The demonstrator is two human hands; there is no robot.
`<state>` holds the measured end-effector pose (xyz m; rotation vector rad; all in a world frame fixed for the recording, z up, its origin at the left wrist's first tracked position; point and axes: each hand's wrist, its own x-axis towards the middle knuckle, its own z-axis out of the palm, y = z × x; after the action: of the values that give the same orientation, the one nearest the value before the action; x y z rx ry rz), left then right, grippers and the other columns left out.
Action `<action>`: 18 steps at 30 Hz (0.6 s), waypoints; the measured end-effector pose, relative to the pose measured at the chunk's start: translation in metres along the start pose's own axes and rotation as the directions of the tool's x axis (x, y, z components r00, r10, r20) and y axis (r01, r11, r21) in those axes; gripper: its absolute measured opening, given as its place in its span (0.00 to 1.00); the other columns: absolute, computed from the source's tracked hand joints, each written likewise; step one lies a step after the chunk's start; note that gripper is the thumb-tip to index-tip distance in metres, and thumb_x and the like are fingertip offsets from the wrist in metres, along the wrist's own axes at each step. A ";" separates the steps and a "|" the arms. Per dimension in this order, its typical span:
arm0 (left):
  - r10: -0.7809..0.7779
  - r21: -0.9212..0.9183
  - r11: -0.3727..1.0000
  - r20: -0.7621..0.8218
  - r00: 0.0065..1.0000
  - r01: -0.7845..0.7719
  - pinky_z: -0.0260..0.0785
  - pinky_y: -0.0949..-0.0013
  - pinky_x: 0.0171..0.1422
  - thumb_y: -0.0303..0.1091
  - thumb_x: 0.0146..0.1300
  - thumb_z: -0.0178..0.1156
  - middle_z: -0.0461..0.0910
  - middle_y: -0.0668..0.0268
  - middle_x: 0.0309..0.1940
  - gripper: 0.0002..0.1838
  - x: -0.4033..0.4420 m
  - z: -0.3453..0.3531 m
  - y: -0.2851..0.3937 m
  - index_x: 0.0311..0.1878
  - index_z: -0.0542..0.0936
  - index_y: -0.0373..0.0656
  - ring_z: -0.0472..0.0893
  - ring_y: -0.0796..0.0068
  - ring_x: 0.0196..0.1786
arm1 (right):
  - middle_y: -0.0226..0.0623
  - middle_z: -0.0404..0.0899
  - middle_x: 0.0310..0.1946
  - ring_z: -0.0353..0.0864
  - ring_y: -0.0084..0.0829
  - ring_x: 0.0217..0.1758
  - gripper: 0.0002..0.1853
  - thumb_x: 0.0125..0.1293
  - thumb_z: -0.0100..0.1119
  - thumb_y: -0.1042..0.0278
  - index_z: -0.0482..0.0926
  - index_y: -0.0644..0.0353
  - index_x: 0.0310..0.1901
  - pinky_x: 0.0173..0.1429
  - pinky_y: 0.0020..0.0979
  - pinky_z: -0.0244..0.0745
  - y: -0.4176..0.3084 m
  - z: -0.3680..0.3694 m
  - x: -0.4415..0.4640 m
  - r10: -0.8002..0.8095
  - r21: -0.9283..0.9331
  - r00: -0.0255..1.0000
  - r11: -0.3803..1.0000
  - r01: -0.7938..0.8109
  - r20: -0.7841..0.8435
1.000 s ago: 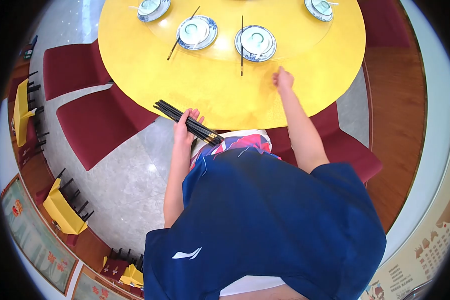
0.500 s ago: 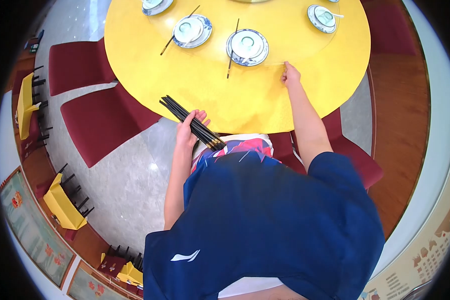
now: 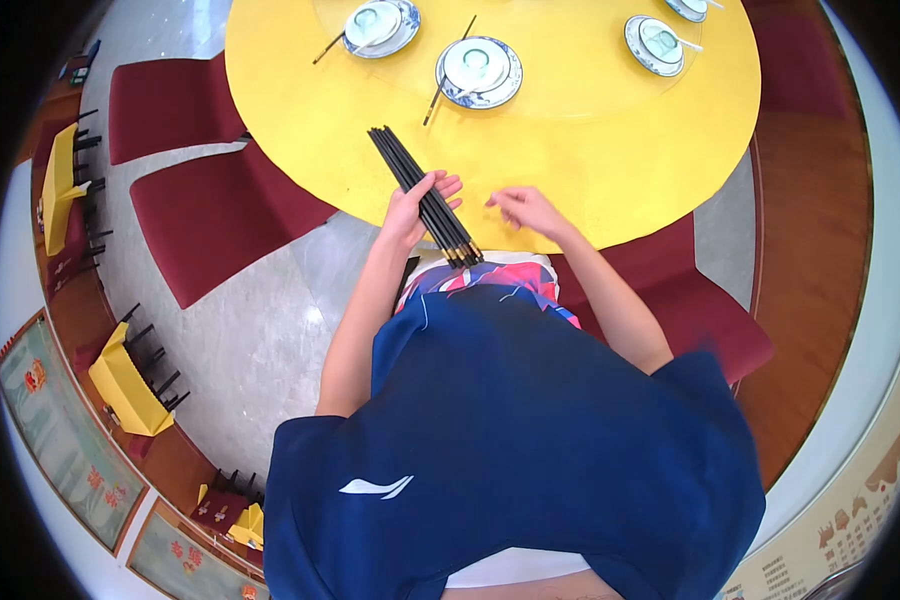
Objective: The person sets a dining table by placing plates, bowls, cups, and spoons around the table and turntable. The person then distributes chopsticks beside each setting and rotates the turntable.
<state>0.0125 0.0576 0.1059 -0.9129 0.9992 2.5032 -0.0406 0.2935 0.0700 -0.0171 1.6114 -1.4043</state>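
A bundle of black chopsticks [image 3: 410, 165] with gold-banded ends rests in my left hand [image 3: 410, 207], thumb across the top and fingers beneath. The bundle slants from above the table edge down toward my lap. My right hand [image 3: 533, 210] hovers to the right of it, over the front of the yellow table [image 3: 610, 180]. Its fingers are loosely bent, with a gap by the thumb and nothing visible between them. Beyond my hands sits a blue-patterned plate [image 3: 507, 92] carrying a smaller dish and a glass piece. A chopstick pair [image 3: 433, 107] leans at the plate's left side.
Farther left is another place setting [image 3: 408, 37] with chopsticks beside it. At the right, a setting [image 3: 634, 42] holds a white spoon. A clear turntable covers the table's middle. Dark red chairs [image 3: 210, 225] stand at the left, and another chair [image 3: 670, 290] is right of me.
My right hand has drawn back from the turntable edge toward the chopstick bundle. My left hand and the bundle have shifted up and right in view, while the settings sit higher and farther left.
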 end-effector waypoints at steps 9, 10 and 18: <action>0.021 0.024 0.999 -0.019 1.000 -0.021 0.75 0.52 0.56 0.34 0.69 0.54 0.75 0.44 0.54 0.19 0.022 -0.006 -0.030 0.57 0.68 0.29 0.77 0.52 0.58 | 0.30 0.80 0.29 0.77 0.20 0.26 0.10 0.65 0.61 0.65 0.81 0.63 0.41 0.29 0.23 0.74 0.033 0.029 -0.043 -0.071 -0.063 0.984 0.995 0.083 0.163; 0.019 0.023 1.000 -0.007 1.000 -0.018 0.75 0.51 0.57 0.34 0.70 0.54 0.74 0.43 0.55 0.20 0.024 -0.008 -0.031 0.58 0.67 0.29 0.76 0.52 0.59 | 0.30 0.80 0.29 0.77 0.20 0.26 0.10 0.65 0.61 0.65 0.81 0.63 0.41 0.29 0.23 0.74 0.035 0.028 -0.042 -0.073 -0.062 0.986 0.995 0.083 0.148; 0.051 0.003 0.999 0.024 0.998 -0.051 0.71 0.47 0.61 0.36 0.71 0.51 0.69 0.43 0.60 0.24 0.042 -0.023 -0.054 0.64 0.63 0.31 0.71 0.51 0.64 | 0.29 0.77 0.27 0.77 0.19 0.27 0.08 0.66 0.58 0.67 0.77 0.64 0.37 0.33 0.23 0.73 0.088 -0.011 -0.030 -0.174 0.062 0.980 0.984 0.168 0.094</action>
<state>0.0162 0.0816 0.0382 -0.8653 1.0322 2.5467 0.0167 0.3479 0.0193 -0.1954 1.5185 -1.5532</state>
